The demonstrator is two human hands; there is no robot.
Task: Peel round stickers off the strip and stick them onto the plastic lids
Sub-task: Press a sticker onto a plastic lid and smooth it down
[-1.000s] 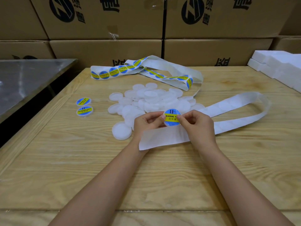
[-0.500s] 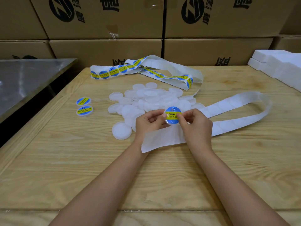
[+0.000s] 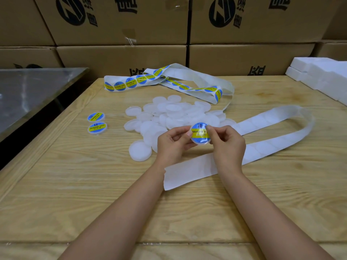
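The left grip (image 3: 173, 145) and right grip (image 3: 228, 147) are bare, like both forearms (image 3: 120, 211).

Our bare forearms converge on the lid (image 3: 200, 133). Our left hand (image 3: 172, 142) pinches its left edge; our right hand (image 3: 227, 141), fingers (image 3: 224, 130) curled, pinches its right edge.

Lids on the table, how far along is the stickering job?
Done: two stickered lids lie off to the left, and a long run of bare backing paper trails right. In hand: the left hand and right hand hold a third lid, already stickered. Left: a pile of plain lids, plus a strip of stickers behind it. Early days, it seems.
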